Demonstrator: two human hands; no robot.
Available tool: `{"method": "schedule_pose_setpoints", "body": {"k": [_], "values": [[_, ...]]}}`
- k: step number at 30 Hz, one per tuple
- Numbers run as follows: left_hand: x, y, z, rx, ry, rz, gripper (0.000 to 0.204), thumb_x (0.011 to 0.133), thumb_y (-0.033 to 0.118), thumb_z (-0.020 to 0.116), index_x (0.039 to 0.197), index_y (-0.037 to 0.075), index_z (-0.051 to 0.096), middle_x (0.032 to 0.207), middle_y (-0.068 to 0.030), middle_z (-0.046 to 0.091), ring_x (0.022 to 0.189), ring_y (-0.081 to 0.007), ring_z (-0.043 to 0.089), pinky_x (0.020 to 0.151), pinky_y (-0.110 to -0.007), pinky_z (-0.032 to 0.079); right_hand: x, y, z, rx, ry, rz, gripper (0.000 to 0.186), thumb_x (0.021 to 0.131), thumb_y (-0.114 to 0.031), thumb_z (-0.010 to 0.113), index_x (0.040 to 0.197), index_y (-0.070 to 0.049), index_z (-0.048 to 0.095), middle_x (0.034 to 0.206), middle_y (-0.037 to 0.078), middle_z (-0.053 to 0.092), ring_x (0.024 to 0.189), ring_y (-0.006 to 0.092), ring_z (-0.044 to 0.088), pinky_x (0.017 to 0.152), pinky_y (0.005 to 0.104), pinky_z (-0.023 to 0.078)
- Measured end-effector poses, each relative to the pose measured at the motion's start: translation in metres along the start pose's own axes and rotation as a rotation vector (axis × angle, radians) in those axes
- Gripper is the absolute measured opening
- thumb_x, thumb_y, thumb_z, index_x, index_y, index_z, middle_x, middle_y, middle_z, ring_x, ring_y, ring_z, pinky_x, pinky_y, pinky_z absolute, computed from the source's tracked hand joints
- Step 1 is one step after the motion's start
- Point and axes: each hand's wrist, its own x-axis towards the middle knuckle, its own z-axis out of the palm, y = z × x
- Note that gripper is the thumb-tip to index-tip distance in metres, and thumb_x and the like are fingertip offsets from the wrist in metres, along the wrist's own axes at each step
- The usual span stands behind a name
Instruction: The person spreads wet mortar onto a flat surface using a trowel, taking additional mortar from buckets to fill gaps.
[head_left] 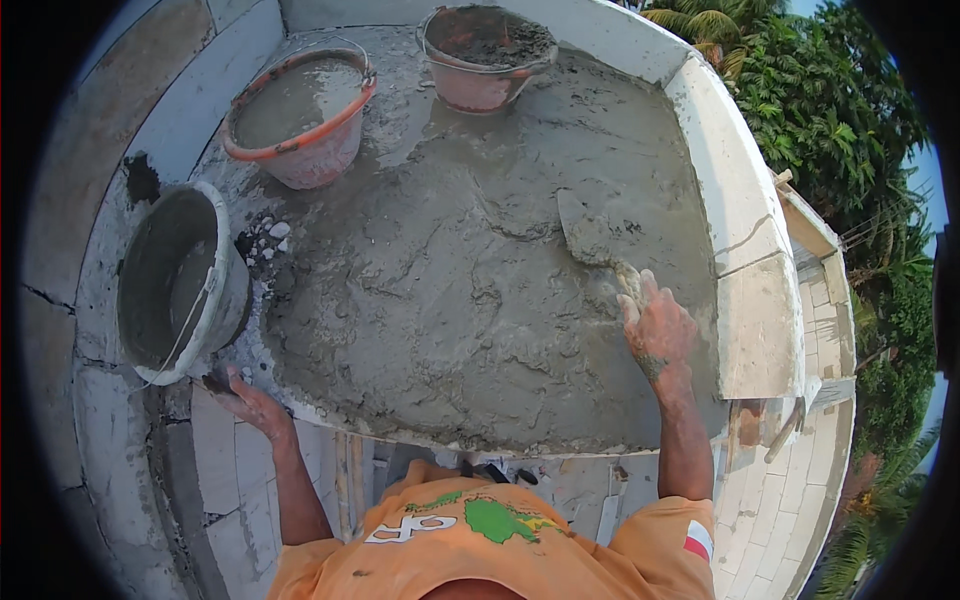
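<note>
My right hand (pixel 662 330) is closed round the handle of a trowel (pixel 582 228), whose mortar-smeared blade lies on the wet grey mortar (pixel 430 270). Mortar clings to the back of this hand near the wrist. At the lower left, my left hand (pixel 252 403) is by the slab's near edge, thumb apart from the fingers. It is just below a pale bucket (pixel 232 290) that leans on its side and has a grey coating inside. Some of the left fingertips are hard to make out against a dark patch.
Two orange-rimmed buckets stand at the back: one (pixel 325 150) with grey, watery contents, another (pixel 475 90) with thick mortar. White rubble (pixel 272 232) lies beside the pale bucket. A low block wall (pixel 750 270) bounds the right side; block walling (pixel 75 180) curves along the left. Trees grow beyond.
</note>
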Motion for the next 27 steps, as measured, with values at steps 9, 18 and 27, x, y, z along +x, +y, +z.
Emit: {"method": "schedule_pose_setpoints", "body": {"k": [9,18,27], "values": [[-0.002,0.006,0.004,-0.065,0.021,-0.051,0.071,0.102,0.038,0.046,0.146,-0.014,0.025,0.154,-0.0288,0.026,0.144,-0.0370,0.024,0.119,-0.044,0.018,0.011,-0.010,0.037,-0.222,0.238,-0.183,0.055,0.080,-0.026,0.070,0.131,-0.014,0.055,0.086,0.010,0.060,0.076,0.0258,0.066,0.066,0.0375,0.051],[-0.003,-0.010,0.004,-0.053,-0.023,-0.066,0.073,0.101,0.039,0.046,0.146,-0.014,0.024,0.154,-0.0287,0.025,0.144,-0.0370,0.024,0.119,-0.043,0.017,-0.003,0.062,0.020,-0.151,-0.046,0.223,0.050,0.090,-0.038,0.064,0.133,-0.013,0.055,0.094,0.018,0.065,0.086,0.0377,0.067,0.073,0.0486,0.053],[-0.001,-0.003,0.002,-0.174,0.013,-0.085,0.075,0.099,0.038,0.051,0.145,-0.014,0.024,0.152,-0.0294,0.028,0.142,-0.0376,0.026,0.118,-0.043,0.019,-0.041,0.003,0.011,-0.080,0.051,0.038,0.052,0.088,-0.039,0.068,0.134,-0.017,0.057,0.094,0.015,0.065,0.082,0.0362,0.067,0.069,0.0457,0.053]]}}
